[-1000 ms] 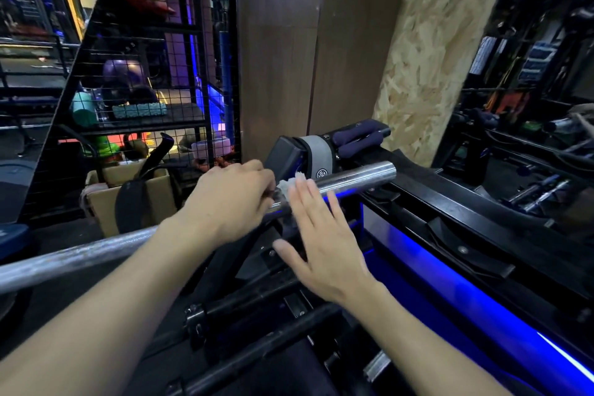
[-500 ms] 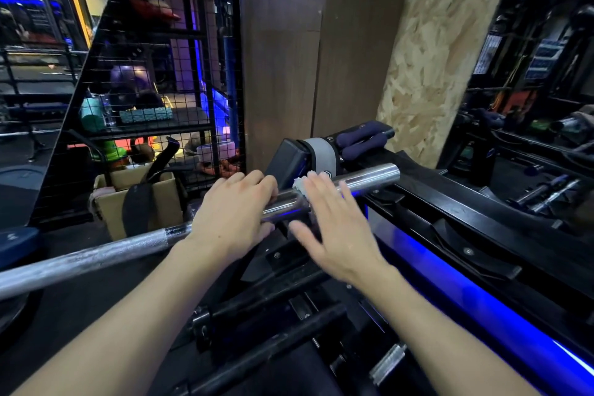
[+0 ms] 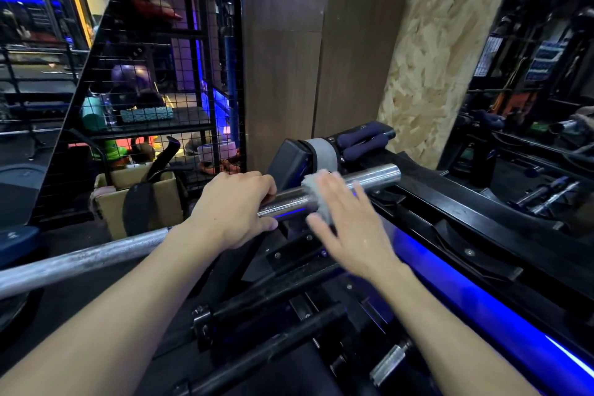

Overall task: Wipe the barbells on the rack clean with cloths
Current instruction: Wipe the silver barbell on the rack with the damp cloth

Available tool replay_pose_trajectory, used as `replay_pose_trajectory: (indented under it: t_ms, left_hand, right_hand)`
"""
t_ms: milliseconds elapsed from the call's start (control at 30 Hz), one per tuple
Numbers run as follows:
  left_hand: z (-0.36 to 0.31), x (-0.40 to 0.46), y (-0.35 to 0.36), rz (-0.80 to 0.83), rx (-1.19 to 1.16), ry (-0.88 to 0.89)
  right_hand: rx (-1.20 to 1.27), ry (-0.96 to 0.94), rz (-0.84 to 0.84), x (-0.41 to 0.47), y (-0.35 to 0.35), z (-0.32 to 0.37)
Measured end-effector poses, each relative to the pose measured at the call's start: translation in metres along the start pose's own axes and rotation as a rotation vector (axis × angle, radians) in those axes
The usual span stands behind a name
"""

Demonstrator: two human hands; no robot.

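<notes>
One shiny steel barbell point(image 3: 369, 178), knurled shaft, fuzzy white cloth point(image 3: 316, 194) on sleeve

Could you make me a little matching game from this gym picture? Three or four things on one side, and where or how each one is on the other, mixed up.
Things:
1. left hand
2. right hand
3. cloth
4. cardboard box

States:
A. pale and fuzzy, draped over the shiny bar end
B. fingers curled round the barbell
C. on the floor beside the wire-mesh shelf, a black strap hanging over it
D. fingers straight, pressing the cloth against the bar

Pairs: 1-B, 2-D, 3-A, 4-C
</notes>
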State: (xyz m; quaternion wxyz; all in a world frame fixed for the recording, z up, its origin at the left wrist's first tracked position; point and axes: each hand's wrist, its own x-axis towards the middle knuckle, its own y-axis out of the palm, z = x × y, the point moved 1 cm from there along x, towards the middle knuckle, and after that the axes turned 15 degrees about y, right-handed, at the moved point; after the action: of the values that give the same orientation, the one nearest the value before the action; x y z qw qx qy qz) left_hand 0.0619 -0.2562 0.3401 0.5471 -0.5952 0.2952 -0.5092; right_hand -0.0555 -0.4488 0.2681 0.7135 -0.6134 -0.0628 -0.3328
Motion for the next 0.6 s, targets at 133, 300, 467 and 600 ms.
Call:
replay_pose_trajectory:
  t_ms: [133,300,467,600]
  left_hand:
    - [0.001,0.000,-0.003,0.019,-0.018,-0.002]
    - [0.001,0.001,-0.003,0.019,-0.019,-0.004]
    - [0.002,0.000,-0.003,0.019,-0.051,-0.014]
    - [0.003,0.000,-0.005,0.021,-0.076,-0.019]
  right_hand:
    - [0.117,0.296,-0.048,0.017,-0.004,-0.019]
    - [0.077,-0.106,0.000,-0.029,0.005,0.049]
    - [-0.001,0.034,-0.033,-0.006,0.002,-0.002]
    - [0.032,0.215,-0.069,0.003,-0.004,-0.007]
